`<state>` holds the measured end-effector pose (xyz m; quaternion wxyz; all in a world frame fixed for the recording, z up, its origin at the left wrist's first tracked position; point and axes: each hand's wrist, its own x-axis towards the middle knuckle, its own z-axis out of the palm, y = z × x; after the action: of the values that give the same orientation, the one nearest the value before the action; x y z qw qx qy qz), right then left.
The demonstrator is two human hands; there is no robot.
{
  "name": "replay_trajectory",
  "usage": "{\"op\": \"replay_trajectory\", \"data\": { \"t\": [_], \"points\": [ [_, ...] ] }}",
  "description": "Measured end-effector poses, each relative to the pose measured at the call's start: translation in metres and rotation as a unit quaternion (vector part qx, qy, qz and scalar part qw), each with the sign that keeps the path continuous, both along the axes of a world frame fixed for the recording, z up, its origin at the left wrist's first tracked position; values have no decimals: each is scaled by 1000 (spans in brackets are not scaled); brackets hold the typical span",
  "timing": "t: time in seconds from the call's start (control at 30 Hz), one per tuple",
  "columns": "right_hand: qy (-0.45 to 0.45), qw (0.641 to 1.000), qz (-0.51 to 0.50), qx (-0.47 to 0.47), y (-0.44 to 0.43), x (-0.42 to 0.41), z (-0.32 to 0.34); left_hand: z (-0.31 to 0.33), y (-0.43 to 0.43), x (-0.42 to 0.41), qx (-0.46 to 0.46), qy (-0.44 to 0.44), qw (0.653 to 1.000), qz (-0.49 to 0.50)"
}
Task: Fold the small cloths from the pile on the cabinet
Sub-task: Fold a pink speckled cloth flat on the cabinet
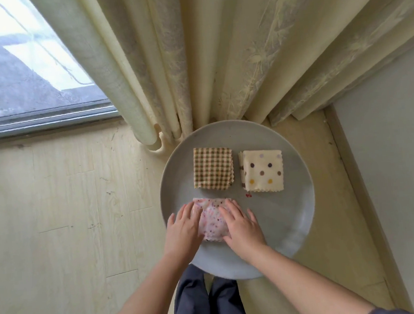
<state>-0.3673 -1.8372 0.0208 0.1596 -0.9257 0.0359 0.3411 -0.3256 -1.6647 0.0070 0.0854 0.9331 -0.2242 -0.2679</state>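
Note:
A round grey tabletop (289,214) carries three small cloths. At the back lies a folded brown-checked cloth (213,167), and beside it on the right a folded cream cloth with coloured dots (262,171). Near the front lies a pink speckled cloth (212,217), folded small. My left hand (182,229) lies flat on its left side with straight fingers. My right hand (241,224) presses flat on its right side. Both hands cover part of the cloth.
Cream curtains (193,58) hang right behind the tabletop and touch its far edge. A window (21,72) is at the upper left, a white wall (399,154) at the right. Pale wooden floor (57,218) surrounds the table. My dark trouser legs (207,303) show below the near edge.

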Motion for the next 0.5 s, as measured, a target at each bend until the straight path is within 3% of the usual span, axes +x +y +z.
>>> {"op": "replay_trajectory", "data": {
  "t": [0.27, 0.5],
  "points": [
    [-116, 990, -30, 71, 51, -6, 185, 178, 61, -29, -168, -84, 977, 105],
    [-227, 964, -11, 136, 161, -20, 278, 277, 185, -69, -239, -149, 947, 154]
  ]
}}
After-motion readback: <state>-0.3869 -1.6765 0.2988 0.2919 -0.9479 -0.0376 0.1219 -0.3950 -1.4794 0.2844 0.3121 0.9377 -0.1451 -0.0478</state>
